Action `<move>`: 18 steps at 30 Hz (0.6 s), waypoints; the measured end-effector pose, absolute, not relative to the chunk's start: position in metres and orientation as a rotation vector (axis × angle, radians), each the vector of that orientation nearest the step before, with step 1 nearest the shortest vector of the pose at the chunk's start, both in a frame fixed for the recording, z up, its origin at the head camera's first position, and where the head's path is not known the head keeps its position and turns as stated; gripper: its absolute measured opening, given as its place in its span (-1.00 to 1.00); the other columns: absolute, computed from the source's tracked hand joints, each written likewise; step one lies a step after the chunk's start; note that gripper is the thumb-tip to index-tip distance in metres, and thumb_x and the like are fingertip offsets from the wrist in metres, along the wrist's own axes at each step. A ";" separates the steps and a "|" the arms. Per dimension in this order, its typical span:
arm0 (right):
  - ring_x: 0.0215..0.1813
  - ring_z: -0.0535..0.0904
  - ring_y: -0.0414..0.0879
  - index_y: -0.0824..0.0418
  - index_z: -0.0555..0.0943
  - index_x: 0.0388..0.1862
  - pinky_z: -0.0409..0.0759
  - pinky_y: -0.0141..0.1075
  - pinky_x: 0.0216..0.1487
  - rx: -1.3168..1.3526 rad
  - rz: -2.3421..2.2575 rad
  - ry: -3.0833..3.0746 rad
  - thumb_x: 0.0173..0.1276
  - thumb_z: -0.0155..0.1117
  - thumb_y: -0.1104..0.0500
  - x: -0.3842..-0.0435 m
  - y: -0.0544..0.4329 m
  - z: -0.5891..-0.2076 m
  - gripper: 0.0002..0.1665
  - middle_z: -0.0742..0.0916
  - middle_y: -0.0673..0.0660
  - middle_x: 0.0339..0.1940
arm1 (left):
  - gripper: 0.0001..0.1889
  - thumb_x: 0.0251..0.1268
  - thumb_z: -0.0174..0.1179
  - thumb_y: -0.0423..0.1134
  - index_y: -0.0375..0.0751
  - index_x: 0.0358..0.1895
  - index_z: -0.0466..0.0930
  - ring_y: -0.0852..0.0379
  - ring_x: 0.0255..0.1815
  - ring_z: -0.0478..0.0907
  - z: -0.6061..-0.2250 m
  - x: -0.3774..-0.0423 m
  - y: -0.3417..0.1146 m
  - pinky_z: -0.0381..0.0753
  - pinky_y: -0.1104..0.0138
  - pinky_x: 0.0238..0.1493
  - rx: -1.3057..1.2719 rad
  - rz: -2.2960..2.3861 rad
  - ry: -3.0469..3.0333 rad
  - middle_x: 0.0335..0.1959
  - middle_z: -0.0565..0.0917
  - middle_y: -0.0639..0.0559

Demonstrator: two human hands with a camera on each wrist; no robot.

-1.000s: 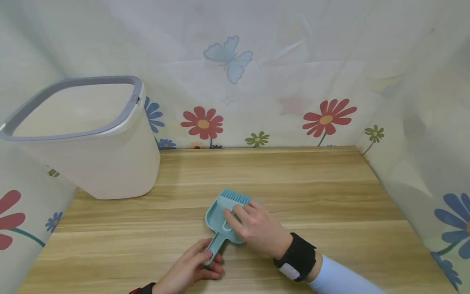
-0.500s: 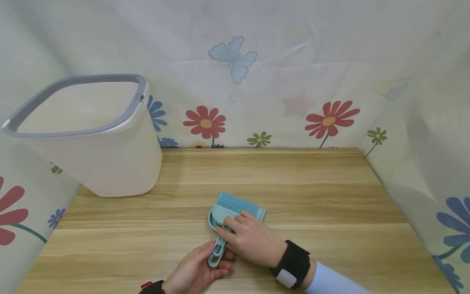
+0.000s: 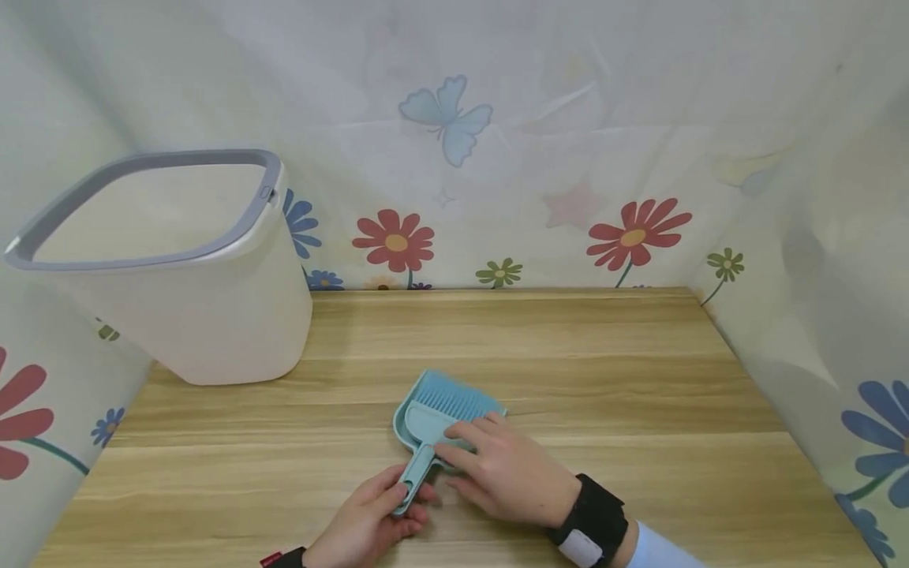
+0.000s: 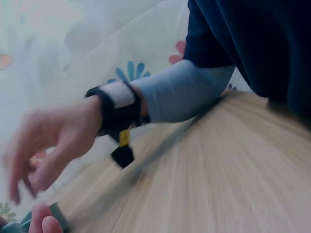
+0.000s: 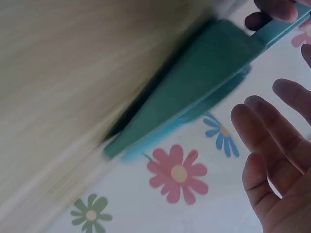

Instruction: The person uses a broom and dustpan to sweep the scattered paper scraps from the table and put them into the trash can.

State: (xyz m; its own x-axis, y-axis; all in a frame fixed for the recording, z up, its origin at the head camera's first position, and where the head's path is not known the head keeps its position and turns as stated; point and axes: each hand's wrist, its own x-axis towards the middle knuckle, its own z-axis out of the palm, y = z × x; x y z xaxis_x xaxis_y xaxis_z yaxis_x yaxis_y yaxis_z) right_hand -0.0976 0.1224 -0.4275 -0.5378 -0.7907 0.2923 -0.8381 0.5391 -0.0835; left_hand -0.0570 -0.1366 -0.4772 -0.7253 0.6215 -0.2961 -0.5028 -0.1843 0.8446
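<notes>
In the head view a light blue hand brush (image 3: 428,422) lies nested in a matching small dustpan (image 3: 400,428), bristles toward the far side. My left hand (image 3: 360,522) grips the stacked handles, thumb on top. My right hand (image 3: 524,480) hovers at the right side of the brush with fingers loosely extended. The right wrist view has the dustpan (image 5: 194,80) edge-on, and the right fingers (image 5: 277,138) spread apart from it. In the left wrist view the right hand (image 4: 56,141) appears above my left fingertips (image 4: 41,216), and only a corner of the dustpan shows.
A tall white bin (image 3: 234,323) with a grey-blue rim stands at the back left of the wooden table (image 3: 604,363). A flower-printed curtain (image 3: 540,181) hangs along the back and both sides.
The brush has gone from under my right hand's grip to lying in the dustpan, its handle now over the dustpan's handle. My right hand has let go and drawn slightly right.
</notes>
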 end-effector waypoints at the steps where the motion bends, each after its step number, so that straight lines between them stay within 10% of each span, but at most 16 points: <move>1: 0.09 0.66 -0.12 0.01 0.69 0.21 0.64 -0.11 0.16 1.366 0.317 -2.566 0.41 0.43 -0.08 -0.097 0.125 -0.427 -0.55 0.70 -0.01 0.13 | -0.37 0.75 -0.16 -0.14 -0.51 0.59 -0.04 0.16 0.06 0.55 -0.477 -0.057 -0.142 0.56 0.26 0.14 0.149 1.966 1.365 0.14 0.57 0.06; 7: 0.14 0.66 -0.13 0.04 0.66 0.26 0.63 -0.12 0.18 1.333 0.357 -2.573 0.43 0.41 -0.06 -0.101 0.139 -0.428 -0.52 0.70 0.00 0.14 | -0.40 0.76 -0.18 -0.11 -0.40 0.61 0.01 0.17 0.07 0.53 -0.480 -0.052 -0.182 0.58 0.28 0.15 0.149 1.979 1.409 0.18 0.57 0.10; 14: 0.10 0.68 -0.11 0.03 0.66 0.23 0.66 -0.12 0.08 1.272 0.334 -2.532 0.40 0.45 -0.05 -0.107 0.143 -0.425 -0.53 0.71 0.01 0.11 | -0.54 0.78 -0.35 -0.27 0.24 0.36 0.50 0.26 0.02 0.61 -0.498 -0.035 -0.242 0.57 0.40 0.04 0.337 2.197 1.127 0.18 0.65 0.21; 18: 0.07 0.69 -0.11 0.02 0.68 0.22 0.65 -0.16 0.04 1.266 0.332 -2.517 0.39 0.46 -0.05 -0.108 0.144 -0.424 -0.53 0.72 0.01 0.10 | -0.47 0.73 -0.43 -0.27 0.29 0.17 0.61 0.27 -0.17 0.62 -0.504 -0.021 -0.274 0.59 0.40 -0.13 0.147 2.189 1.443 -0.10 0.71 0.18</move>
State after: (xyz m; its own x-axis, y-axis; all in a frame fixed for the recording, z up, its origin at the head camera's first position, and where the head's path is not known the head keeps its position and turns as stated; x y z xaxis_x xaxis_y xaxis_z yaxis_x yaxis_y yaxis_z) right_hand -0.1081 0.1435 -0.4241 -0.5651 -0.7385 0.3678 -0.8085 0.5844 -0.0689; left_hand -0.0215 -0.2736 -0.5038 -0.8640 0.4687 -0.1837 -0.3535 -0.3051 0.8843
